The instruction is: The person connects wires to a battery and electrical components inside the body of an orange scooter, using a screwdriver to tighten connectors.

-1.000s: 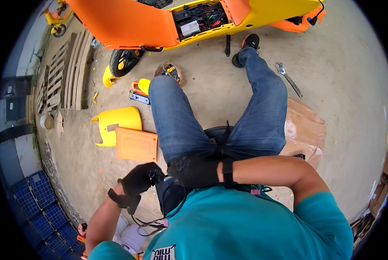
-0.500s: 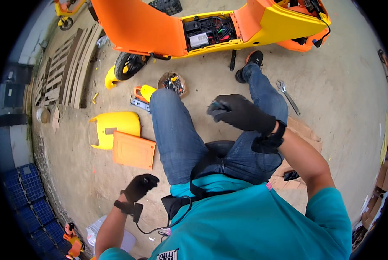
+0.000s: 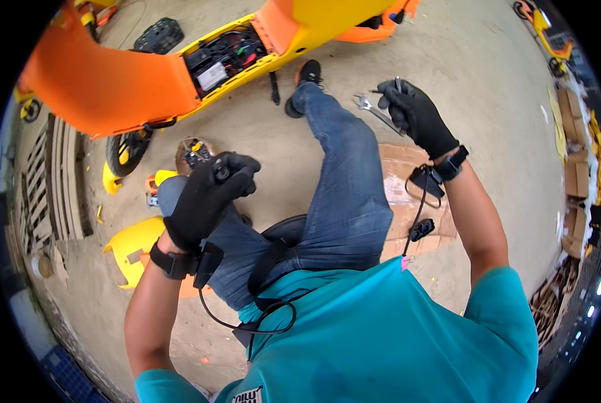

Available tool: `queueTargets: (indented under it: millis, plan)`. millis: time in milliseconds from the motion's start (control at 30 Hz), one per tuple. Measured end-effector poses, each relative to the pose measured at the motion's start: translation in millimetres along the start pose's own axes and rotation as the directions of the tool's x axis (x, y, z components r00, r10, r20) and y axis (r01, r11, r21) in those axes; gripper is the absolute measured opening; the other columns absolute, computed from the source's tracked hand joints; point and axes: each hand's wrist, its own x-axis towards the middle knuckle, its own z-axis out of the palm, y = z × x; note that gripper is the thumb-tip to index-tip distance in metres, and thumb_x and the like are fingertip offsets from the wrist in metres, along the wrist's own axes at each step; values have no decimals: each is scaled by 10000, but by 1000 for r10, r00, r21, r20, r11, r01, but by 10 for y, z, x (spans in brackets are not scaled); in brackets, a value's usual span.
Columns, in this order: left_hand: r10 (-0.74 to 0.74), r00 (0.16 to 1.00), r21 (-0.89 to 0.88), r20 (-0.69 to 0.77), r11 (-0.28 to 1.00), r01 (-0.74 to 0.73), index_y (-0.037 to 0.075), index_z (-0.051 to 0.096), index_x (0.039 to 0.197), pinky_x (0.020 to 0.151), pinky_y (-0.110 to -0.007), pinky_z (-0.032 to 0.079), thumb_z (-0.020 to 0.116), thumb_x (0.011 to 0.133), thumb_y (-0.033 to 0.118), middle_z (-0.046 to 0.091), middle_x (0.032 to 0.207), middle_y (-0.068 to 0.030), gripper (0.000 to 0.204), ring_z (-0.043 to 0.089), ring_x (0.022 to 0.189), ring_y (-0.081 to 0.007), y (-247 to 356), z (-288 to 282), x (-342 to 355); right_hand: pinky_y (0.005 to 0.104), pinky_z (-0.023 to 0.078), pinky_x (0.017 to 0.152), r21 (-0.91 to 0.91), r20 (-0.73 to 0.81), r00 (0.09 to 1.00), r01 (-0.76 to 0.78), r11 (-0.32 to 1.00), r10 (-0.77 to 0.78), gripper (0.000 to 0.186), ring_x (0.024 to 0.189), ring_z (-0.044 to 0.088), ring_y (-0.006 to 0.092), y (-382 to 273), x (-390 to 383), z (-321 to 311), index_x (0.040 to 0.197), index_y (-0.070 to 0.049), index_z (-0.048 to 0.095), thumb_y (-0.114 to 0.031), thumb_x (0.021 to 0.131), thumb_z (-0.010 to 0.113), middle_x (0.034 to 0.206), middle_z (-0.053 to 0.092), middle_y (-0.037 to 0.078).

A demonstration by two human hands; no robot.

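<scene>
My left hand [image 3: 210, 195], in a black glove, is held up over my left thigh. Its fingers are curled, and a small dark round piece shows among them, too unclear to name. Out to the right, my gloved right hand [image 3: 421, 121] is closed on a thin tool [image 3: 398, 84] with a shiny silver part upright and a dark tip pointing left. Just beside that hand, an adjustable wrench [image 3: 379, 115] lies on the concrete floor. Ahead of me stands an orange and yellow scooter [image 3: 112, 87], its floor compartment [image 3: 226, 60] uncovered, with wires and a silver box inside.
Small parts fill a round container [image 3: 194, 153] near the scooter's wheel [image 3: 127, 151]. A yellow panel [image 3: 129, 248] lies at the left, by wooden pallets [image 3: 62, 181]. Flat cardboard [image 3: 408, 174] with a black item [image 3: 422, 230] is right of my leg. Boxes [image 3: 572, 161] line the right side.
The view has turned right, so the scooter sits further left. My left hand has risen from beside my hip to over my thigh. My right hand has moved outward beside the wrench.
</scene>
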Motion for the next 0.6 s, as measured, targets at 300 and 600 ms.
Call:
queueTargets:
  millis: [300, 600]
  plan:
    - [-45, 952, 19, 304, 999, 41, -7, 642, 1176, 760, -244, 502, 598, 962, 174, 657, 918, -41, 284, 611, 843, -111, -119, 436, 777, 187, 334, 487, -102, -84, 984, 148, 984, -157, 355, 568, 395, 34, -77, 412, -724, 1167, -52, 615, -343, 966, 586, 896, 644, 7]
    - [-17, 823, -461, 568, 822, 335, 29, 544, 1216, 710, -272, 515, 548, 1000, 220, 673, 1019, -76, 289, 606, 821, -109, 143, 1592, 713, 242, 465, 641, -232, 286, 903, 390, 891, -320, 255, 725, 557, 78, -409, 801, 588, 1135, -43, 644, -208, 942, 615, 872, 659, 9]
